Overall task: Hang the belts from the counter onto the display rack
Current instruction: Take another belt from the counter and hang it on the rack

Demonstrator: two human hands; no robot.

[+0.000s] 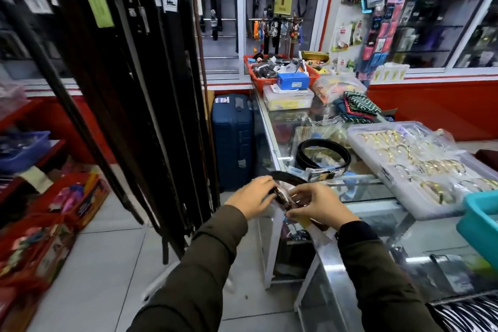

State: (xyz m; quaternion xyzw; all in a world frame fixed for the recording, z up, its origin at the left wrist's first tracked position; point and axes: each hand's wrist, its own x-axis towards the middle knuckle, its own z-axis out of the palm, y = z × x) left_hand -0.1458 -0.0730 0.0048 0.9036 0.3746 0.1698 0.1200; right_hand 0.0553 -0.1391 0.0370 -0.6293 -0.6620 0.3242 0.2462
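A coiled dark belt (286,177) in clear wrapping sits between both hands at the near left corner of the glass counter (377,226). My left hand (252,198) grips its left side and my right hand (318,206) pinches the buckle end and a white tag. A second coiled black belt (323,155) lies on the counter just beyond. The display rack (129,89), thick with hanging dark belts, stands to the left of the counter.
A clear tray of gold bangles (420,167) and a teal bin (479,218) sit on the counter to the right. Red baskets (269,75) and boxes crowd the far end. A blue suitcase (233,140) stands by the counter; red boxes (54,224) on the floor left.
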